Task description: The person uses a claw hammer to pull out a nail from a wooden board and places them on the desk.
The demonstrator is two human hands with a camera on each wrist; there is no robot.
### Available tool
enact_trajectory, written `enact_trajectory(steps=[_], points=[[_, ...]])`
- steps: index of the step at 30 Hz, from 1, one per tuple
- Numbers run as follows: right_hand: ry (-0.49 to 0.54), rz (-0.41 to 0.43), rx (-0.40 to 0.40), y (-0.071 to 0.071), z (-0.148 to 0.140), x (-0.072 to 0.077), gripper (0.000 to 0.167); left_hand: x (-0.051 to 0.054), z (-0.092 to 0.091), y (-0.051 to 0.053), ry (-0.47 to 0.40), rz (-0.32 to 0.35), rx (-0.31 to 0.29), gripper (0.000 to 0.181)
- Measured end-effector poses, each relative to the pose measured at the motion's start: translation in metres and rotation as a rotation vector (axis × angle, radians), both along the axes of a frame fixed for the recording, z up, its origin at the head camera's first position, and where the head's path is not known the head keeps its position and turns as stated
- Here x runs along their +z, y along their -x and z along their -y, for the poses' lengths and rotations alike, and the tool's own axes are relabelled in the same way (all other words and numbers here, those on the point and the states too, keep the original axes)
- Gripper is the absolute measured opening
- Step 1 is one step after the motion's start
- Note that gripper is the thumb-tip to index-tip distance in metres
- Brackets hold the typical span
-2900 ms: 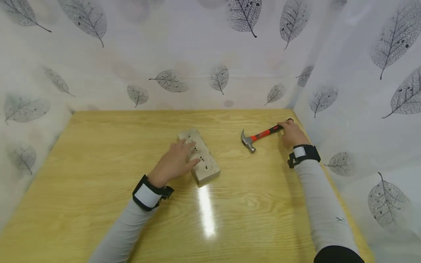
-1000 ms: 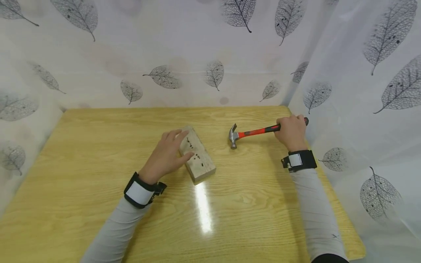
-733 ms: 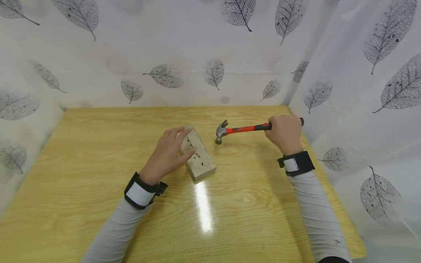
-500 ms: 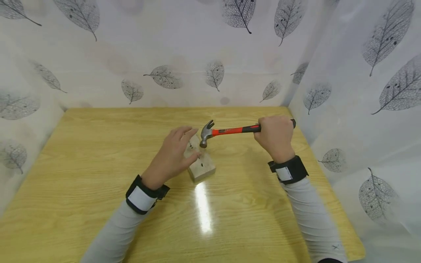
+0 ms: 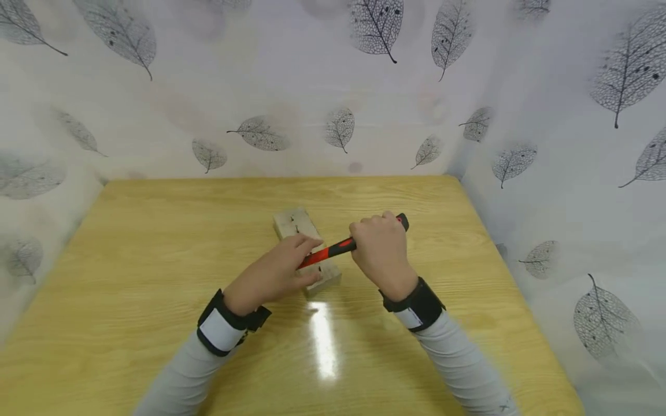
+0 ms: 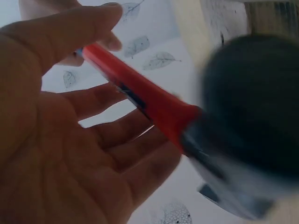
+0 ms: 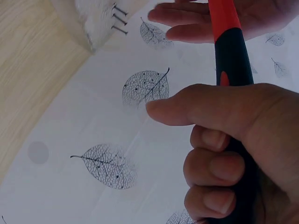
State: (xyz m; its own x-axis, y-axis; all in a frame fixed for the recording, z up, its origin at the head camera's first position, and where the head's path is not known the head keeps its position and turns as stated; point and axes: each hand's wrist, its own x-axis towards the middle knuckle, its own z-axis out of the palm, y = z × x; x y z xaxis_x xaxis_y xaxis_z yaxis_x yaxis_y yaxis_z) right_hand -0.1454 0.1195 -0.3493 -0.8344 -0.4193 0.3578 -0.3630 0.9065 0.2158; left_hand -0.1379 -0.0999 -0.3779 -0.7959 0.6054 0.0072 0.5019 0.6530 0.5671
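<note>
Brings the red-and-black-handled hammer [image 5: 330, 252] farther left than earlier, clasped in the right hand [image 5: 381, 252]; spreads the left hand [image 5: 274, 273] loosely, nearer the pale rectangular wooden block [image 5: 303, 224], slanting far-left to near-right, left of the right hand.

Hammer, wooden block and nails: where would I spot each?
Hammer [image 5: 329, 252]: head view, on its handle.
Wooden block [image 5: 304, 224]: head view, far part of its top.
Nails [image 7: 119, 19]: right wrist view, shaft of the middle one of three.
</note>
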Motion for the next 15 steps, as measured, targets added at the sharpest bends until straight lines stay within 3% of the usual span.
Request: enact_trajectory(steps=[3, 6, 12, 15], points=[[-0.006, 0.017, 0.012, -0.007, 0.007, -0.006, 0.018, -0.003, -0.004, -0.002, -0.004, 0.103, -0.017, 0.036], [0.006, -0.01, 0.014, -0.01, 0.011, -0.008, 0.022, -0.008, -0.007, -0.002, -0.019, 0.145, -0.039, 0.015], [0.071, -0.054, 0.061, -0.011, 0.011, -0.009, 0.02, -0.01, -0.006, -0.002, -0.03, 0.174, -0.04, 0.016], [0.1, -0.026, 0.11, -0.009, 0.007, -0.008, 0.016, -0.008, -0.007, -0.002, -0.01, 0.191, -0.019, 0.015]])
